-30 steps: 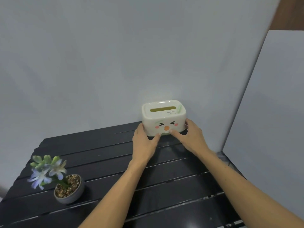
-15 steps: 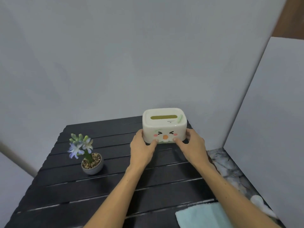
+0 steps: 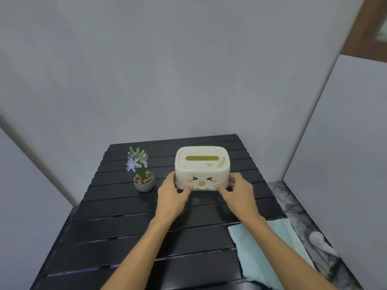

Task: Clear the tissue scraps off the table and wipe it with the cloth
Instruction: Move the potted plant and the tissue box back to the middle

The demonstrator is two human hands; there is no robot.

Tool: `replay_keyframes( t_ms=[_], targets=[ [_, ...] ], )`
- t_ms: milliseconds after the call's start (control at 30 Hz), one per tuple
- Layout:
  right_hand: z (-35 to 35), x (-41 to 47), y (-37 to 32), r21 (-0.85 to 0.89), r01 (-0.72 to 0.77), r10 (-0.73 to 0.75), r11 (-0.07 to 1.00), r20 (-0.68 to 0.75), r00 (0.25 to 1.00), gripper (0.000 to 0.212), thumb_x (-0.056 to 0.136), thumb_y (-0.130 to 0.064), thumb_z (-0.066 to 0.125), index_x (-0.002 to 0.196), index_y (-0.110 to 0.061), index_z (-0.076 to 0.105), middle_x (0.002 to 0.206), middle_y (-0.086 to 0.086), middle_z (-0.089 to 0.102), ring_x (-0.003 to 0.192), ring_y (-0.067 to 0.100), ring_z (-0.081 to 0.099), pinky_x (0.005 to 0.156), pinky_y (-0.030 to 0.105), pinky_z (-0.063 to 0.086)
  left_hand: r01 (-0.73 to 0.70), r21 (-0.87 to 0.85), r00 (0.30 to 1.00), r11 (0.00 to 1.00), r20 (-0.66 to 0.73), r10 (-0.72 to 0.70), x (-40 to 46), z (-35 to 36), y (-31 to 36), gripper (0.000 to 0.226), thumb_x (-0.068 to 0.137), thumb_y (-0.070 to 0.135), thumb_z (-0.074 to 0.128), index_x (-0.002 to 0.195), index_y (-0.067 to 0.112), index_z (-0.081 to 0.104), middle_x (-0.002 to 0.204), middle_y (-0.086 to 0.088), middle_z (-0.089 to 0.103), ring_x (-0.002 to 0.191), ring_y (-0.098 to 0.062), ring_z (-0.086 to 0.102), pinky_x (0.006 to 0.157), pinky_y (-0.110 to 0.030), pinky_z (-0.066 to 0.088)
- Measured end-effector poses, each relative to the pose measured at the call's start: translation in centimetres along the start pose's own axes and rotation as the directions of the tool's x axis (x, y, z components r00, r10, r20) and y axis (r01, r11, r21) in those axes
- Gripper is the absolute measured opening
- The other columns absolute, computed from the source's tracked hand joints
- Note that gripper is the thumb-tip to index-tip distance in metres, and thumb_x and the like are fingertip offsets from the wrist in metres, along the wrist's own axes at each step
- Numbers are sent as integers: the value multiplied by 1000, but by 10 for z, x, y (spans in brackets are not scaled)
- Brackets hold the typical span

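- Table [image 3: 125, 227]: black, slatted.
- Tissue box [image 3: 202, 167]: cream, face printed on its front, at 12 o'clock on the table.
- Left hand [image 3: 172, 195]: curled round the box's left end, thumb on the front.
- Right hand [image 3: 238, 194]: curled round the right end likewise.
- Cloth [image 3: 293, 233]: pale blue, lying flat at 4 o'clock, under the right forearm.
- Potted flower [image 3: 142, 174]: at 10 o'clock, just beside the box, apart from it.
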State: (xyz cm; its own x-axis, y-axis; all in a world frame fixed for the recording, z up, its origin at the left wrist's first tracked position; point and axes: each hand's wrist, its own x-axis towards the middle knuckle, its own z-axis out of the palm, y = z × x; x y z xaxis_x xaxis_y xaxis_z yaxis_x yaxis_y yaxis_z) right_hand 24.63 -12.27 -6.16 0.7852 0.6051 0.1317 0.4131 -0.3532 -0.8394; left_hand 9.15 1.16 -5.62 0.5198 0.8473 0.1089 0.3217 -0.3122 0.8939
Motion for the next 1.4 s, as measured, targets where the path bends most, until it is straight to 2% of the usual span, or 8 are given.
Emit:
replay_keyframes(
  t_ms=[200,367,567,833,967,1100,1233,1400],
  targets=[
    [6,-27,-8,-1,-2,2,1000,14,1000,35,80,-34,77,104,-25,54,103,-7,64,94,8,62,77,22,50,-6,-5,1000,1000,23,6,-21,-23,-5,48,80,23,76,122,27,54,110,15,62,101,0,60,85,-17,48],
    [12,-41,-12,-8,-9,9,1000,14,1000,34,80,-34,78,103,-27,53,104,-8,64,95,10,63,81,28,55,-18,-8,1000,1000,21,18,-34,-34,-9,46,81,23,75,122,30,54,112,16,62,104,-2,60,92,-24,50],
    [16,-52,-16,-19,-9,10,1000,30,999,36,80,-35,78,106,-26,54,104,-11,62,96,7,62,77,22,51,-14,-33,1000,999,15,15,-46,-44,-14,47,82,21,75,117,39,49,112,20,62,107,-1,60,94,-23,50],
    [15,-58,-15,-25,20,-19,999,26,999,40,79,-36,78,110,-28,54,105,-14,63,97,7,62,76,18,46,-19,-15,1000,1000,25,20,-51,-50,-16,61,83,27,73,136,28,44,113,25,56,109,-3,59,89,-19,48],
    [15,-58,-17,-17,20,-19,1000,21,1000,43,79,-38,77,113,-28,53,107,-13,63,97,7,62,75,18,47,-39,4,999,999,13,39,-50,-52,-15,61,83,35,72,137,29,43,121,19,59,112,-6,58,95,-30,51],
    [10,-57,-25,16,58,-58,998,14,998,48,79,-39,77,119,-27,53,107,-16,61,97,7,62,72,13,46,-49,-4,999,999,5,49,-50,-56,-10,66,85,36,71,142,28,38,123,20,54,113,-7,57,97,-30,49],
    [5,-56,-34,36,117,-117,993,-1,993,42,80,-36,76,115,-35,52,104,-21,60,97,5,62,75,17,52,-71,7,997,997,7,71,-50,-58,-3,71,86,28,73,145,29,34,124,21,50,109,-4,54,85,-11,46],
    [3,-51,-39,21,170,-170,985,27,985,55,78,-41,75,126,-44,48,112,-28,57,105,5,60,80,19,53,-110,33,994,993,5,110,-46,-59,-3,67,81,38,72,138,43,36,133,19,52,120,-11,54,96,-39,53]
  ],
)
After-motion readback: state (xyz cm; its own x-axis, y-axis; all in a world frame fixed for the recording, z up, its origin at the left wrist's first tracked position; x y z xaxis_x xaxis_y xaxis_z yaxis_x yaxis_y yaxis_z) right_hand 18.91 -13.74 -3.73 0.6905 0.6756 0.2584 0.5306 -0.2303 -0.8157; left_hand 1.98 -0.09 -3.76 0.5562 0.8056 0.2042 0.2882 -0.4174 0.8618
